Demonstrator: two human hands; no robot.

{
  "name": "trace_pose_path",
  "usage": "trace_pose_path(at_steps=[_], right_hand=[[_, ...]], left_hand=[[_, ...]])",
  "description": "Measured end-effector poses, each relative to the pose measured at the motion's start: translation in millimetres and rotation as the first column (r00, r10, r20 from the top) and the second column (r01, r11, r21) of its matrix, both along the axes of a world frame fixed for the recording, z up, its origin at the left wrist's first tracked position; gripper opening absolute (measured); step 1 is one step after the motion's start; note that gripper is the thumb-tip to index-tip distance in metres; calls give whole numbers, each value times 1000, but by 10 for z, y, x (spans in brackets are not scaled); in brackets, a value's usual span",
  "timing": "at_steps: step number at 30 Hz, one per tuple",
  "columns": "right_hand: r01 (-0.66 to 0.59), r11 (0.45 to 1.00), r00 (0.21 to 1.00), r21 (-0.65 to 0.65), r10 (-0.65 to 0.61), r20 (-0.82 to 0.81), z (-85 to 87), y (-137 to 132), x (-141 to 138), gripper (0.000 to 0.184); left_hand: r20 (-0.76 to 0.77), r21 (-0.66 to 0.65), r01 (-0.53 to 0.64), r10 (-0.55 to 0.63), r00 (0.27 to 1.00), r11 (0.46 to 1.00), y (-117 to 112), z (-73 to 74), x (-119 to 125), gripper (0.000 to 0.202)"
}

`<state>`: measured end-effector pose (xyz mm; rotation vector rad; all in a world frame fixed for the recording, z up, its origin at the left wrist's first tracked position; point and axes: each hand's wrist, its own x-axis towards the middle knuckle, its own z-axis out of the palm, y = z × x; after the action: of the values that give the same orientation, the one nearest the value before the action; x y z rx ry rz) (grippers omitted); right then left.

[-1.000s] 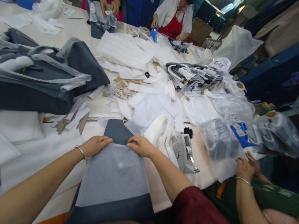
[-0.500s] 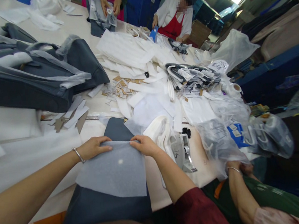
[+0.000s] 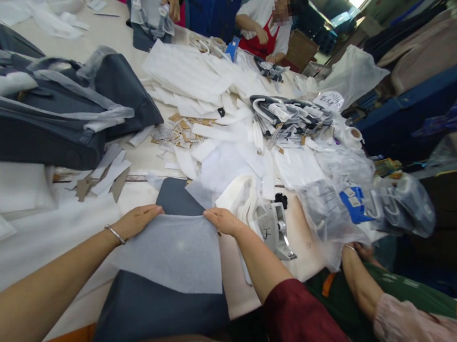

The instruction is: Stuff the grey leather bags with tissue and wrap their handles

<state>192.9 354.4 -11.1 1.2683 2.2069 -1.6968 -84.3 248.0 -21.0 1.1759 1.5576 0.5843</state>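
both hands, left and right, pinch the upper edge of a thin sheet over a dark piece at the bench's near edge; positioning it, seemingly, which calls for even tension.

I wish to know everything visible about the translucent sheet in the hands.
The translucent sheet looks thin, whitish, papery and roughly four-sided, its lower edge slightly curved. The left hand and right hand hold its upper edge near both ends. It spreads over a dark item; whether they touch is unclear.
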Motion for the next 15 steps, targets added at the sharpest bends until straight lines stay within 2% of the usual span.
trace_pose_path(at_steps=[3, 6, 8, 12, 15], right_hand=[[95, 980, 995, 173, -91, -36, -9, 29, -7, 40], [330, 925, 939, 186, -342, 36, 5, -13, 56, 42], [433, 898, 897, 77, -438, 65, 41, -93, 107, 41], [479, 851, 864, -215, -500, -53, 133, -244, 118, 48], [527, 788, 814, -318, -576, -77, 149, -256, 69, 47]], left_hand=[[15, -30, -20, 20, 1000, 999, -49, -22, -13, 55], [12, -41, -83, 84, 996, 996, -91, -80, -10, 56], [6, -39, -110, 111, 994, 993, -105, -117, -2, 56], [11, -27, -149, 149, 989, 989, -100, -144, 10, 56], [19, -58, -168, 169, 985, 984, -91, -122, 12, 60]])
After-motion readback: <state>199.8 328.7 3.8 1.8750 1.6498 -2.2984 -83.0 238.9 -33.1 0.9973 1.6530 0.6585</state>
